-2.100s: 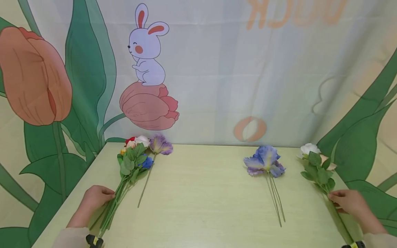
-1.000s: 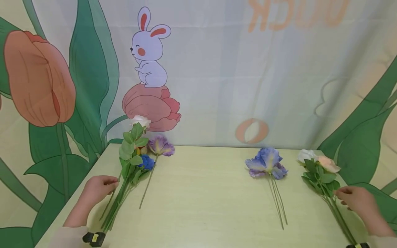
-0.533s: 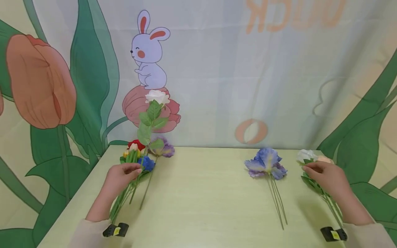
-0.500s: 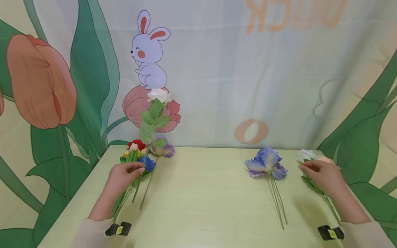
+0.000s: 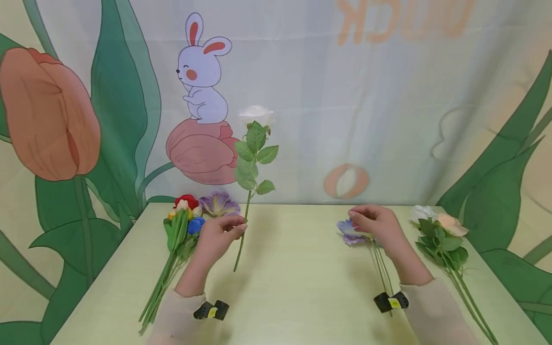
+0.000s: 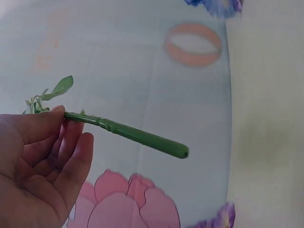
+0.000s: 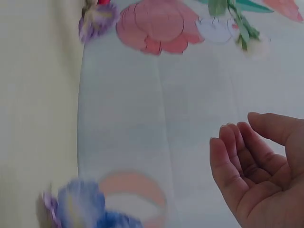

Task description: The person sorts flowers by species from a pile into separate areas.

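Between thumb and fingers of my left hand is the stem of a white rose, lifted above the table with its bloom up and leaves along the stem. In the left wrist view the stem's cut end sticks out past the fingertips. My right hand hovers over a blue-purple iris, partly hiding it. In the right wrist view the right hand cannot be seen, but its own camera shows fingers loosely curved, thumb apart, nothing held.
On the table at left lies a bunch of tulips with a red bloom and a blue flower. Beside it is a purple flower. White and peach roses lie at right. A printed curtain hangs behind.
My left hand has picked the white rose out of the left bunch, raised it and carried it rightward. My right hand has left the right-hand roses and moved left, over the blue-purple iris.
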The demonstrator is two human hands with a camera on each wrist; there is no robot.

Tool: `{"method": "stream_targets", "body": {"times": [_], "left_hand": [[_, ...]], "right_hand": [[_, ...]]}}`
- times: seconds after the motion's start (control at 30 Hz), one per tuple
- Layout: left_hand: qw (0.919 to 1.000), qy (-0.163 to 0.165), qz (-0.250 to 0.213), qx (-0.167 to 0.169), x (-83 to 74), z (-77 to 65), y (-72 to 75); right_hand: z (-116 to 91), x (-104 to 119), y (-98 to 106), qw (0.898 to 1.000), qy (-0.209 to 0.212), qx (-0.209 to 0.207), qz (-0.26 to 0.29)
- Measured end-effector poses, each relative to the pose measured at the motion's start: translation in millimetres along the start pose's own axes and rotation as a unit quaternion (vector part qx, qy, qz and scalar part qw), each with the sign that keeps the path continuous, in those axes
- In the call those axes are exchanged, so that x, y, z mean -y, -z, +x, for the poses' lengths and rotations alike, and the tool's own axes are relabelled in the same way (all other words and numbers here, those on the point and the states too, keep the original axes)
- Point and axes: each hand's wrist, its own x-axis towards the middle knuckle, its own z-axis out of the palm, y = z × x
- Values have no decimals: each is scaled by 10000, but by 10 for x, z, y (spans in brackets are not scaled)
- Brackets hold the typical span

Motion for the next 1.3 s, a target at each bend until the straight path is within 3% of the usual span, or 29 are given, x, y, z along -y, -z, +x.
{"method": "stream_targets", "body": {"times": [0.33, 0.6, 0.77, 1.0, 1.3], "left_hand": [[9986, -332, -413, 77, -135, 60, -367], [9961, -618, -625, 98, -224, 92, -578], [9950, -757, -635, 170, -263, 71, -677], [9924, -678, -980, 319, -269, 36, -772], [9925, -607, -1010, 313, -271, 44, -818]], "right_hand": [[118, 276, -588, 9964, 165, 310, 766], [195, 408, -917, 9950, 206, 338, 919], [232, 457, -1028, 9944, 172, 326, 992], [257, 449, -1106, 9934, 71, 293, 1106], [251, 456, -1129, 9945, 187, 185, 1009]]}}
